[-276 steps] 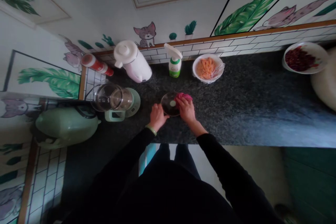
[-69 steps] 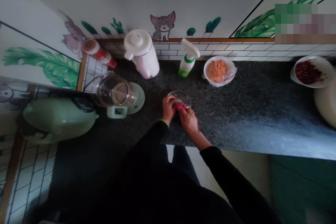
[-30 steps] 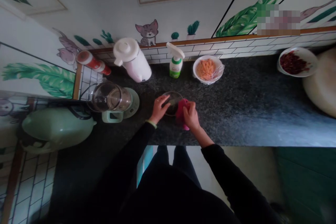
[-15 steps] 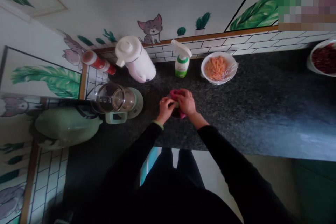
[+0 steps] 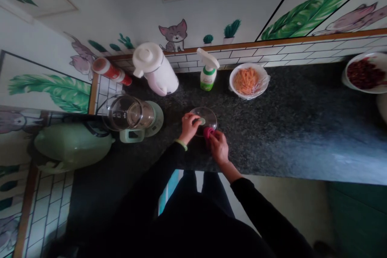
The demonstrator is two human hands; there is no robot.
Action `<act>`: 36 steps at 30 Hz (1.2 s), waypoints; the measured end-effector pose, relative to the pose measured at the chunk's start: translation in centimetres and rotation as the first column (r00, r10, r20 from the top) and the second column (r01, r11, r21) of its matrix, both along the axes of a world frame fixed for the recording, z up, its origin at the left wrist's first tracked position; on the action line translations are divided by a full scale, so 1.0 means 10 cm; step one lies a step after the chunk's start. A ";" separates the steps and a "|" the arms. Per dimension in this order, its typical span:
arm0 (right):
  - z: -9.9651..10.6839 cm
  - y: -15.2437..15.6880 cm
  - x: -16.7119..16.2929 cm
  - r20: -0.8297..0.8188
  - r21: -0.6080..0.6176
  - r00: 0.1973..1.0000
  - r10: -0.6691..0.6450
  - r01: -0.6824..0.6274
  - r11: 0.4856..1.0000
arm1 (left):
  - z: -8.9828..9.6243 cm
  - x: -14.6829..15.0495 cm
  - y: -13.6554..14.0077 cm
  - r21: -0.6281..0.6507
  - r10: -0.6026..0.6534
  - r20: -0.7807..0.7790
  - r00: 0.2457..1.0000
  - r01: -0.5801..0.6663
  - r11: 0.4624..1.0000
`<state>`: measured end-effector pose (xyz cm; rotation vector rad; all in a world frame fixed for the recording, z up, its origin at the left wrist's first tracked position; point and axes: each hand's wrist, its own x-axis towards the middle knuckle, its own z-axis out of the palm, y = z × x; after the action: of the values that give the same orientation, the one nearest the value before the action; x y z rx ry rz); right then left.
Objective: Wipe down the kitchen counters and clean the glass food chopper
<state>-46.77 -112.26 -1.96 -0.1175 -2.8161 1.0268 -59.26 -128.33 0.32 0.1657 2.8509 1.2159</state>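
A round glass lid [image 5: 211,117] is over the dark counter [image 5: 290,125], right in front of the person; whether it lies flat or is lifted a little, I cannot tell. Taking the lid as the middle of a clock, with twelve away from the person, the left hand [image 5: 189,127] comes in from between eight and nine, its thumb and fingers clamped on the pale knob [image 5: 202,121]. A green bracelet [image 5: 182,144] circles that wrist. The right hand [image 5: 219,147] is at five o'clock, fingers closed around a bunched pink cloth [image 5: 208,131], which is at the lid's rim near six. The two hands are apart, with cloth and lid between them. At twelve stands a spray bottle [image 5: 208,77]; between one and two, a white bowl [image 5: 233,88] holds orange strips [image 5: 246,80] under clear wrap [image 5: 263,84]. Well off between two and three is another white bowl [image 5: 350,82] with dark red pieces [image 5: 365,71]. At nine is a glass jug [image 5: 120,115], with a larger green appliance [image 5: 72,143] beyond it. A white kettle [image 5: 157,73] stands between ten and eleven, and a red container [image 5: 111,72] leans at ten.
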 end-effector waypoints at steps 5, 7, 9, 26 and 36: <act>0.14 0.01 -0.74 -0.045 0.012 0.999 0.005 -0.005 1.000 | -0.03 0.00 0.00 -0.025 -0.003 -0.019 1.000 0.002 1.000; 0.21 0.02 -1.17 -0.087 -0.016 0.979 0.186 -0.188 0.982 | -0.05 0.00 0.00 -0.040 0.004 -0.009 1.000 -0.005 0.999; 0.25 0.02 -1.54 -0.104 -0.042 0.924 0.368 -0.374 0.926 | -0.07 0.00 0.00 -0.057 0.008 0.002 1.000 -0.008 0.998; -0.10 -0.01 -0.04 -0.159 -0.002 0.980 -0.120 0.121 0.993 | -0.01 0.03 0.03 0.001 0.021 0.012 1.000 -0.021 1.000; 0.17 0.13 -1.49 -0.061 -0.019 0.972 0.227 -0.229 0.973 | -0.03 -0.01 0.00 -0.054 0.005 0.019 1.000 -0.004 0.999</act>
<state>-61.71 -110.96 -0.27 0.2355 -2.8117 1.0924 -59.38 -128.37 0.02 0.1455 2.8652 1.1336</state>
